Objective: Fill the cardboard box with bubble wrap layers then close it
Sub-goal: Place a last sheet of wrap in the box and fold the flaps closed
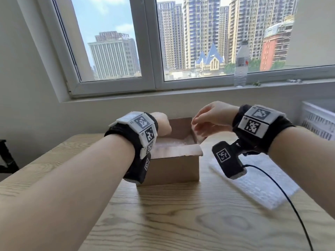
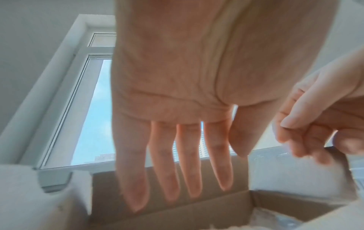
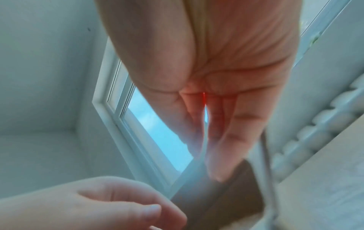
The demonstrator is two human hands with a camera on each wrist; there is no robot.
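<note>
Hovering above open cardboard box, left hand flat-fingered, right hand loosely curled, both grips empty.

text: none legible | wrist bands: coded square markers only

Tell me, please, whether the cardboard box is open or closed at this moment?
Open: the cardboard box has its back flap upright and bubble wrap visible inside.

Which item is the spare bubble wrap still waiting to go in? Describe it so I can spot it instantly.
On the wooden table, look to the right of the open cardboard box. The spare bubble wrap lies flat there, under the black cable: a pale, translucent, dimpled sheet, the only flat white thing on the tabletop.
</note>
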